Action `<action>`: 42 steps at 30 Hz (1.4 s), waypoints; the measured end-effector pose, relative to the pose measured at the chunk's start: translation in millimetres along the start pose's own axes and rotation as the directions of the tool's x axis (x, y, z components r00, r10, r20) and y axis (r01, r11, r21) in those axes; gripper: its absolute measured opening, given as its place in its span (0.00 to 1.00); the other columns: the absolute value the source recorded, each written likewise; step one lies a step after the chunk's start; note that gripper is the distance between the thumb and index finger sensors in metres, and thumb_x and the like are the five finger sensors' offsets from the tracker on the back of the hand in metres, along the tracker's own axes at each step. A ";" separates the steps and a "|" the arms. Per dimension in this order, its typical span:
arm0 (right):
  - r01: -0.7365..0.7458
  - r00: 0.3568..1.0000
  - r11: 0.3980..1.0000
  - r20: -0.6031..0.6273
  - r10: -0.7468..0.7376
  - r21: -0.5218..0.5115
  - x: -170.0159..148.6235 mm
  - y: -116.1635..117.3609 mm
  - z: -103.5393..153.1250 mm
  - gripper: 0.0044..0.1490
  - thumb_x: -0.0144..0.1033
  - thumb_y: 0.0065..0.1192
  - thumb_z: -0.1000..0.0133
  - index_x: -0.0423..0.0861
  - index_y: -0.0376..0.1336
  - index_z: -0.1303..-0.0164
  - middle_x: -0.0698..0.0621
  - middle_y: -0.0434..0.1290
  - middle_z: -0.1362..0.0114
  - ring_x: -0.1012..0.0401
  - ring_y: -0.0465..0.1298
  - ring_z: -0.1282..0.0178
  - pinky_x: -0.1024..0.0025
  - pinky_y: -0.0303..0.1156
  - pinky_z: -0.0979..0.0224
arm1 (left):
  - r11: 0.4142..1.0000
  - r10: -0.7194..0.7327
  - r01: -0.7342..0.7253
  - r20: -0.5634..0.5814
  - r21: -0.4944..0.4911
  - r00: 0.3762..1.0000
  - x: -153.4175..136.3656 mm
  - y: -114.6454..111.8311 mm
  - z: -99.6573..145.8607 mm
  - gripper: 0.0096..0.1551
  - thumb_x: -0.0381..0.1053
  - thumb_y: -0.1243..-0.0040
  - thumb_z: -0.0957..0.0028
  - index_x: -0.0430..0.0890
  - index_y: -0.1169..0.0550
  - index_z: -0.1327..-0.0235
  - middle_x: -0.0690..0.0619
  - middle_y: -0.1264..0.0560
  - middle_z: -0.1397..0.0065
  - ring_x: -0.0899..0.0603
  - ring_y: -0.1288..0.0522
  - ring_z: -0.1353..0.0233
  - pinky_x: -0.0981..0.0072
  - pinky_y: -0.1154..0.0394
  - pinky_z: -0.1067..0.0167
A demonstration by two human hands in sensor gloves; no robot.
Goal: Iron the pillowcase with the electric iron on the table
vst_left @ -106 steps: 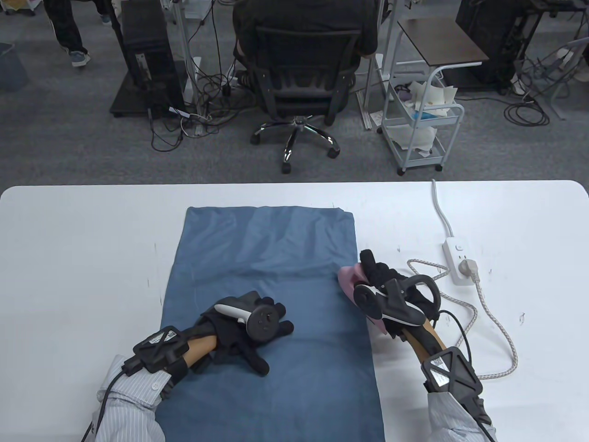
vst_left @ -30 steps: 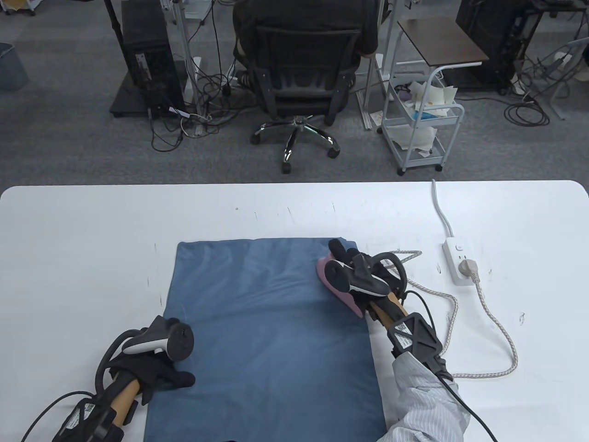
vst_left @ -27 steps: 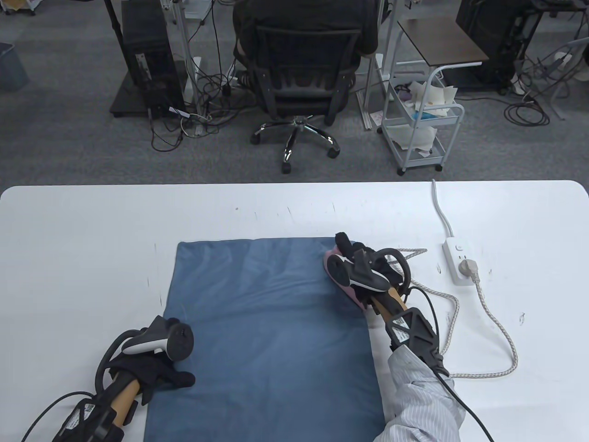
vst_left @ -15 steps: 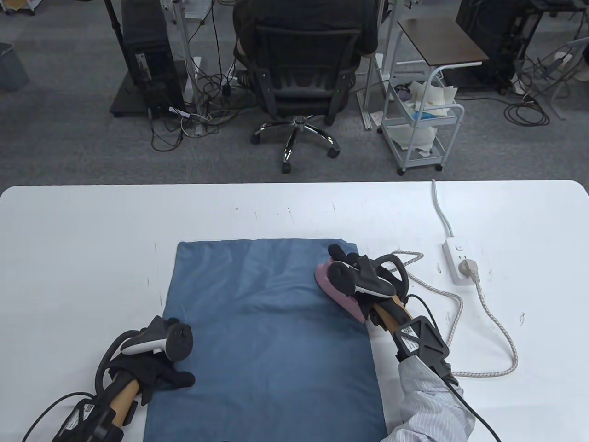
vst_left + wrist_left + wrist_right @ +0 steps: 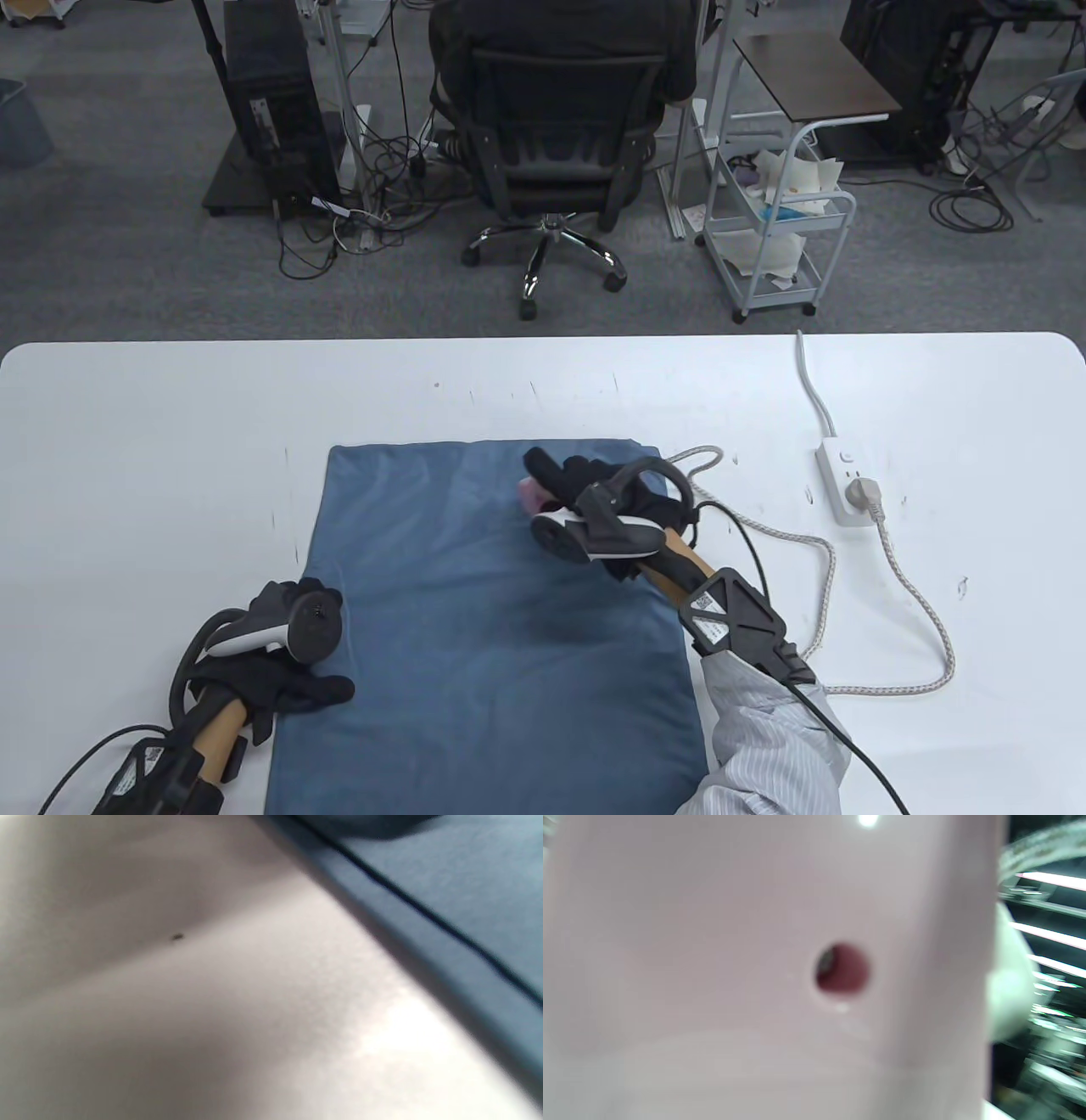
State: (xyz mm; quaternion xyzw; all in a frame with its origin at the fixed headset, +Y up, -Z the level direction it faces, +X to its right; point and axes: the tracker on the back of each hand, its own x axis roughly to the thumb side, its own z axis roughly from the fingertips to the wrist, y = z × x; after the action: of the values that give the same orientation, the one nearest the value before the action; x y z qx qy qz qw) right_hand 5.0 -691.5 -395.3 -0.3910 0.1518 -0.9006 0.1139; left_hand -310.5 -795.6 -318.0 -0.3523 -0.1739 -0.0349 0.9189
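A blue pillowcase (image 5: 492, 628) lies flat on the white table (image 5: 153, 441). My right hand (image 5: 594, 497) grips the pink electric iron (image 5: 530, 494), which rests on the pillowcase's upper middle part and is mostly hidden under the hand and tracker. The iron's pale pink body (image 5: 755, 963) fills the right wrist view, blurred. My left hand (image 5: 293, 683) rests on the pillowcase's left edge near the front, fingers laid on the cloth. The left wrist view shows the table (image 5: 212, 1005) and the pillowcase's edge (image 5: 445, 899), no fingers.
The iron's braided cord (image 5: 891, 560) loops over the table on the right to a white power strip (image 5: 844, 480). Beyond the far edge stand an office chair (image 5: 560, 144) and a white cart (image 5: 780, 229).
My right hand has slid the iron leftward from the pillowcase's right edge toward its upper middle. Earlier the pillowcase was pulled toward me. My left hand has barely moved in the last second.
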 end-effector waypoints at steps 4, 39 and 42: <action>0.130 0.968 0.992 0.215 -0.126 -0.001 55.6 -4.8 -8.0 0.43 0.50 0.47 0.41 0.43 0.47 0.18 0.48 0.76 0.42 0.63 0.80 0.61 0.70 0.80 0.54 | 1.000 0.006 -0.006 0.002 -0.001 1.000 0.7 -0.8 -0.2 0.67 0.73 0.58 0.52 0.38 0.74 0.24 0.32 0.77 0.21 0.23 0.74 0.23 0.33 0.68 0.30; 0.139 0.982 0.981 -0.149 -0.118 0.137 7.6 48.5 -66.7 0.43 0.50 0.48 0.41 0.43 0.47 0.18 0.48 0.76 0.42 0.62 0.80 0.60 0.69 0.79 0.54 | 0.999 0.043 -0.043 0.006 -0.011 0.999 -0.1 -1.3 -0.7 0.67 0.72 0.58 0.52 0.39 0.74 0.24 0.33 0.79 0.22 0.24 0.75 0.24 0.33 0.69 0.30; 0.097 0.994 0.990 -0.066 -0.090 0.103 21.1 40.0 -59.9 0.43 0.51 0.48 0.42 0.44 0.47 0.18 0.48 0.76 0.42 0.62 0.80 0.60 0.69 0.79 0.54 | 0.999 0.045 -0.045 0.007 -0.011 0.999 -0.1 -1.3 -0.8 0.67 0.72 0.58 0.52 0.39 0.75 0.24 0.33 0.79 0.22 0.24 0.75 0.24 0.33 0.69 0.30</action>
State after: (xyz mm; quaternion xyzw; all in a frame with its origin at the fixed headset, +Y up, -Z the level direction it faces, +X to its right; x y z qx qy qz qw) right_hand -49.9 -724.4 -434.5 -0.3632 0.0888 -0.9233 0.0874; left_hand -310.5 -797.2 -317.8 -0.3612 -0.1690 -0.0141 0.9169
